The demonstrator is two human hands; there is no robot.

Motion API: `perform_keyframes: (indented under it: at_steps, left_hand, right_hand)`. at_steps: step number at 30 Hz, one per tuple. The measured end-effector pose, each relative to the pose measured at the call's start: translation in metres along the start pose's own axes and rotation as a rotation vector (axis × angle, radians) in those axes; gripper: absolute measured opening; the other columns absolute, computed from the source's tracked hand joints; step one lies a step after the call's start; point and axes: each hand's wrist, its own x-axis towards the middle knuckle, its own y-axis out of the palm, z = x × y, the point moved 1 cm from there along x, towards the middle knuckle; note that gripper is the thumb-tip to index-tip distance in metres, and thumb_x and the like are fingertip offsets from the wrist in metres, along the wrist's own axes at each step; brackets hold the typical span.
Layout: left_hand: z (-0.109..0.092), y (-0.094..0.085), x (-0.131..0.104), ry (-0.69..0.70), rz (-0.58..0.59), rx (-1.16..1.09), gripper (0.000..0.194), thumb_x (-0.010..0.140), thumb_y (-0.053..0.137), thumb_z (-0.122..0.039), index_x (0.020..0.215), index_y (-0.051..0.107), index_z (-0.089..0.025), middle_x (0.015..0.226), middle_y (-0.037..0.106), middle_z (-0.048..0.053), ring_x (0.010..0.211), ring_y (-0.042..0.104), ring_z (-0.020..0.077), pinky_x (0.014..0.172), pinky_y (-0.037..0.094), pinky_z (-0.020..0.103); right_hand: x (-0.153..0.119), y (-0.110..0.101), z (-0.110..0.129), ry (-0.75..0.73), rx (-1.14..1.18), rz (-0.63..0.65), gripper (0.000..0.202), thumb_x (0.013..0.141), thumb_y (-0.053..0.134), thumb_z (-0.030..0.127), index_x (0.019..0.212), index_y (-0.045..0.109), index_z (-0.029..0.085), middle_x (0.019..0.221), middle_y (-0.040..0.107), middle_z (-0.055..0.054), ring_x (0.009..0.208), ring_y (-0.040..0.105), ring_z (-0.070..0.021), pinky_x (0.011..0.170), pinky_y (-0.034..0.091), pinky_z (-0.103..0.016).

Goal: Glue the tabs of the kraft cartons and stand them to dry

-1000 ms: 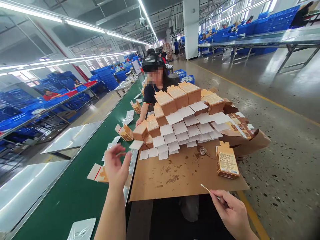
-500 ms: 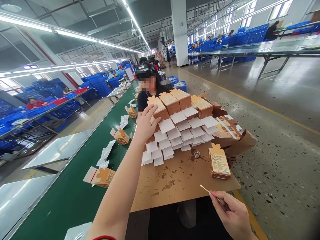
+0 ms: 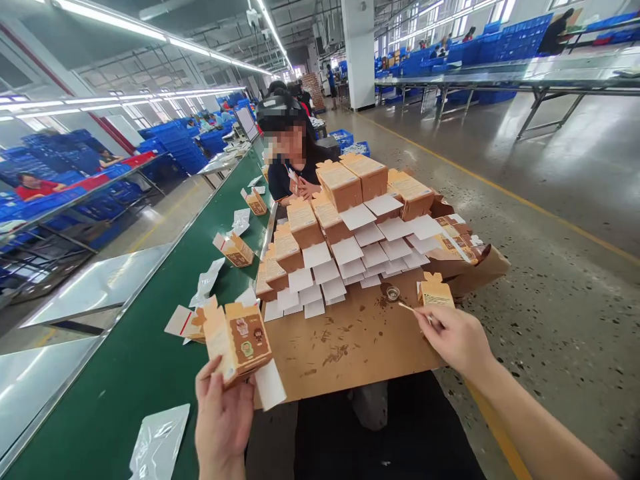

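My left hand [image 3: 225, 407] is closed around a small brown-and-cream cardboard box [image 3: 251, 339] with printed characters, its white end flap hanging down at the right. In my right hand [image 3: 457, 337] a cotton swab [image 3: 406, 306] is pinched, its tip pointing left, close to a small clear dish [image 3: 393, 293] on the brown cardboard sheet [image 3: 360, 340]. Dark wet spots surround the dish. Another box [image 3: 434, 291] stands partly hidden behind my right hand. Beyond the dish rises a stack of similar boxes [image 3: 350, 187], several with white flaps [image 3: 334, 289] sticking out towards me.
On the green belt [image 3: 125, 393] at the left lie silver pouches [image 3: 163, 437] and open boxes [image 3: 234, 249]. A co-worker [image 3: 295, 157] sits behind the stack. Torn brown paper [image 3: 480, 277] wraps more boxes at the right, beside the speckled floor.
My left hand has left the stack and come down towards me, now holding a box. My right hand has moved forward with the swab, closer to the dish.
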Motion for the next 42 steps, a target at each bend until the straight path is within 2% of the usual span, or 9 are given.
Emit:
perform_keyframes:
  at_steps: [3,7,11,16,22,27,30,35,42]
  left_hand:
    - [0.037,-0.011,-0.018,-0.161,0.01,-0.035,0.081,0.077,0.107,-0.049,0.148,0.07,-0.047,0.157,0.078,0.002,0.133,0.078,0.0306,0.113,0.066,0.051]
    - [0.072,-0.009,-0.033,-0.277,0.124,-0.072,0.087,0.075,0.105,-0.057,0.153,0.076,-0.033,0.163,0.076,0.014,0.153,0.069,0.0441,0.13,0.057,0.062]
    - [0.092,-0.005,-0.036,-0.265,0.116,-0.046,0.093,0.07,0.11,-0.057,0.152,0.077,-0.028,0.158,0.078,0.017,0.149,0.073,0.046,0.129,0.059,0.063]
    - [0.091,0.006,-0.039,-0.196,0.111,0.067,0.093,0.065,0.116,-0.051,0.145,0.075,-0.027,0.144,0.084,0.015,0.137,0.082,0.0401,0.123,0.066,0.055]
    - [0.084,0.012,-0.038,-0.188,0.109,0.132,0.094,0.062,0.119,-0.053,0.136,0.069,-0.025,0.133,0.086,0.014,0.123,0.087,0.0341,0.117,0.069,0.053]
    - [0.09,0.01,-0.035,-0.146,0.119,0.214,0.096,0.057,0.12,-0.052,0.127,0.061,-0.026,0.128,0.084,0.013,0.116,0.087,0.0331,0.11,0.071,0.055]
    - [0.092,0.009,-0.036,-0.117,0.125,0.238,0.094,0.059,0.119,-0.052,0.127,0.059,-0.027,0.128,0.083,0.012,0.117,0.087,0.0324,0.111,0.071,0.055]
    - [0.096,0.008,-0.04,-0.105,0.134,0.258,0.095,0.06,0.118,-0.054,0.132,0.061,-0.028,0.134,0.083,0.013,0.123,0.086,0.0332,0.116,0.068,0.055]
    - [0.109,0.006,-0.056,-0.076,0.115,0.331,0.102,0.061,0.116,-0.06,0.141,0.064,-0.023,0.142,0.081,0.021,0.136,0.082,0.0409,0.123,0.064,0.059]
  right_hand:
    - [0.05,0.008,-0.01,0.101,-0.215,0.33,0.031,0.11,0.059,0.028,0.094,0.084,0.024,0.072,0.076,-0.004,0.068,0.068,-0.0206,0.066,0.042,-0.03]
    - [0.085,0.025,-0.014,0.139,-0.333,0.544,0.027,0.108,0.06,0.022,0.092,0.082,0.023,0.086,0.085,-0.008,0.081,0.072,-0.0229,0.07,0.035,-0.03]
    - [0.09,0.036,-0.02,0.141,-0.361,0.596,0.026,0.106,0.066,0.018,0.085,0.081,0.022,0.082,0.084,-0.01,0.074,0.07,-0.0231,0.07,0.034,-0.032]
    - [0.089,0.03,-0.031,0.139,-0.324,0.524,0.026,0.105,0.074,0.018,0.08,0.081,0.021,0.074,0.081,-0.007,0.067,0.067,-0.0184,0.069,0.032,-0.031]
    - [0.033,0.036,0.011,0.035,0.001,0.322,0.049,0.122,0.048,0.04,0.101,0.086,0.016,0.075,0.077,-0.002,0.066,0.067,-0.0125,0.065,0.035,-0.027]
    - [-0.059,0.108,0.096,-0.118,0.274,0.32,0.035,0.113,0.063,0.021,0.082,0.079,0.023,0.064,0.072,0.004,0.058,0.062,-0.0116,0.065,0.043,-0.026]
    - [-0.089,0.146,0.126,-0.164,0.305,0.318,0.032,0.11,0.065,0.016,0.08,0.074,0.025,0.066,0.073,0.004,0.06,0.061,-0.0125,0.068,0.042,-0.027]
    - [-0.086,0.159,0.121,-0.174,0.308,0.304,0.035,0.111,0.062,0.016,0.077,0.07,0.025,0.067,0.073,0.002,0.059,0.059,-0.0139,0.068,0.04,-0.03]
    - [-0.081,0.128,0.086,-0.067,0.316,0.228,0.036,0.117,0.056,0.026,0.092,0.082,0.026,0.064,0.069,0.002,0.06,0.061,-0.0154,0.067,0.046,-0.028]
